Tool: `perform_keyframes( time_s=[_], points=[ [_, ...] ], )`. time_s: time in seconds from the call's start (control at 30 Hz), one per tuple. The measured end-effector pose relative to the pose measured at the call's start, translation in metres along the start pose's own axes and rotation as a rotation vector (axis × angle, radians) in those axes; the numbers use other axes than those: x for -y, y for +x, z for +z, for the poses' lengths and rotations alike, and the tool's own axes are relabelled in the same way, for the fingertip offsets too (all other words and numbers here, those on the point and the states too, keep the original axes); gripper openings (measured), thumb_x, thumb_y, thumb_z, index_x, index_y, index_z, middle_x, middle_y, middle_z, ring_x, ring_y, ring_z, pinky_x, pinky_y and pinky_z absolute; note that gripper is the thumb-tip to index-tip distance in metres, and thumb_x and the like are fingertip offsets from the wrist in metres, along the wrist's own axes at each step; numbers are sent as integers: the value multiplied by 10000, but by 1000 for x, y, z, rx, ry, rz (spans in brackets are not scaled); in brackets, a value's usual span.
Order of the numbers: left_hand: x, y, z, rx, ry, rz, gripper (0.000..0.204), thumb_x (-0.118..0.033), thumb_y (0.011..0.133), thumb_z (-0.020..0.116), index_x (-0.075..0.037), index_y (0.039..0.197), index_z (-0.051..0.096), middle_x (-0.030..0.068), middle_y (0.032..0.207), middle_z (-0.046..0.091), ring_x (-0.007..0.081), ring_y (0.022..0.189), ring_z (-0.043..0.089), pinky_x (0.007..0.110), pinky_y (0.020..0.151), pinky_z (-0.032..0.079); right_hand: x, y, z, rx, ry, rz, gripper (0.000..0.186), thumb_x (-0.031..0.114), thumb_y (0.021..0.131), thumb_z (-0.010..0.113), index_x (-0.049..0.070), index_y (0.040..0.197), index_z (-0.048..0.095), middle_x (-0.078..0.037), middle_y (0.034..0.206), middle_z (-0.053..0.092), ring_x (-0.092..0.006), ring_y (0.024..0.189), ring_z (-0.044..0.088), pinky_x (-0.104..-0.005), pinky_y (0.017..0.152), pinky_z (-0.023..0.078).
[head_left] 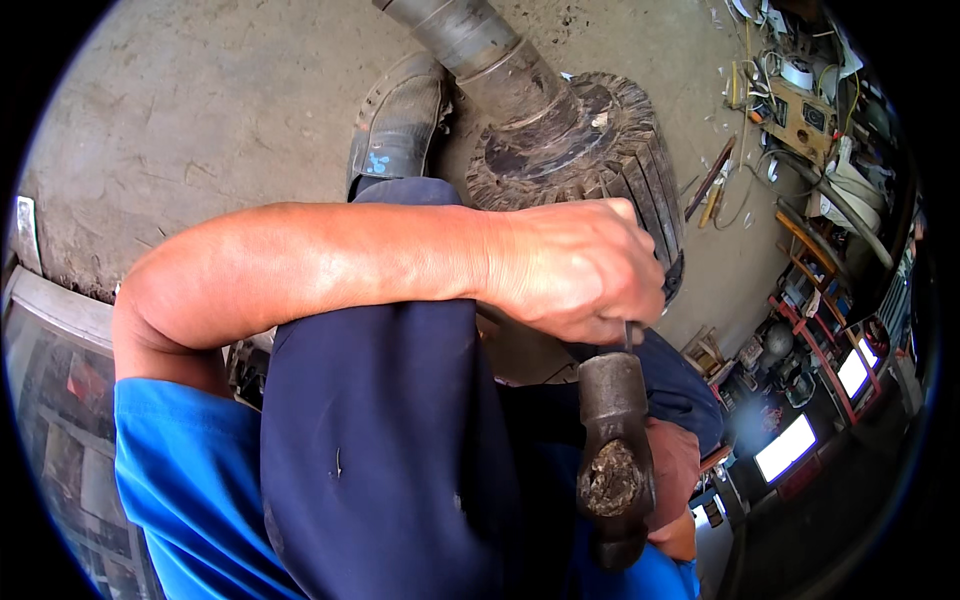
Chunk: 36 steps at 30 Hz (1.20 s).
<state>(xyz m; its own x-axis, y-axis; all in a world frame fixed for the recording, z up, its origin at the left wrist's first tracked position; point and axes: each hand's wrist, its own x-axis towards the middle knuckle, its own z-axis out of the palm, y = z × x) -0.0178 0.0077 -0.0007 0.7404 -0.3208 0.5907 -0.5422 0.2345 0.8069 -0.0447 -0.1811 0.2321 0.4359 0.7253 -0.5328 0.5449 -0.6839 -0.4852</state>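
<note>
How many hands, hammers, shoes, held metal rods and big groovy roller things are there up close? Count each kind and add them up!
Hands: 2 (left hand, right hand)
Hammer: 1
Shoe: 1
Metal rod, mostly hidden: 1
Grooved roller: 1
Total: 6

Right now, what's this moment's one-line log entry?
left hand: grips metal tool; right hand: holds hammer; hammer-tool contact: unclear; slotted core: beyond left hand

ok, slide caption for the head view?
Left hand with fingers closed round a thin metal rod, by a slotted cylinder on a thick shaft; hammer held in the right hand.
</note>
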Motion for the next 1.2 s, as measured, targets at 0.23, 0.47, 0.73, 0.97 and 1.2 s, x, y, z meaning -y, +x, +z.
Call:
perform_keyframes(
  time_s=[0.23, 0.47, 0.73, 0.97, 1.2],
  points=[
    [4, 4, 3, -58, 18, 38, 278, -265, 928, 771, -102, 783, 598, 19, 795, 604, 258, 843, 636, 418, 836, 455, -10, -22, 7, -66, 82, 156, 374, 177, 780, 822, 17, 1085, 676, -121, 888, 734, -321, 808, 724, -433, 744, 567],
    [6, 9, 2, -55, -10, -32, 251, -245, 924, 776, -96, 802, 615, 23, 791, 610, 263, 834, 635, 413, 834, 455, -17, -36, 5, -112, 115, 260, 380, 193, 826, 793, 29, 1139, 655, -108, 895, 725, -298, 850, 720, -416, 780, 562],
    [10, 11, -1, -61, -51, -80, 187, -225, 905, 782, -81, 871, 668, 54, 818, 647, 286, 858, 650, 412, 843, 461, -24, -44, 3, -81, 58, 275, 388, 211, 877, 760, 42, 1201, 630, -93, 903, 715, -272, 899, 715, -396, 821, 557],
    [6, 13, 2, -59, -45, -115, 179, -187, 831, 790, -69, 908, 679, 72, 820, 649, 302, 860, 651, 422, 857, 467, -6, -9, -8, -106, 191, 625, 227, 286, 889, 774, 77, 861, 691, -20, 752, 670, -189, 694, 647, -310, 682, 510],
    [10, 13, -3, -51, -37, -161, 183, -105, 776, 767, -59, 929, 678, 80, 860, 667, 318, 919, 663, 434, 885, 480, -33, -15, 5, -269, 390, 385, 488, 491, 915, 783, 26, 1010, 671, -26, 728, 638, -165, 672, 630, -308, 605, 477]
  ],
)
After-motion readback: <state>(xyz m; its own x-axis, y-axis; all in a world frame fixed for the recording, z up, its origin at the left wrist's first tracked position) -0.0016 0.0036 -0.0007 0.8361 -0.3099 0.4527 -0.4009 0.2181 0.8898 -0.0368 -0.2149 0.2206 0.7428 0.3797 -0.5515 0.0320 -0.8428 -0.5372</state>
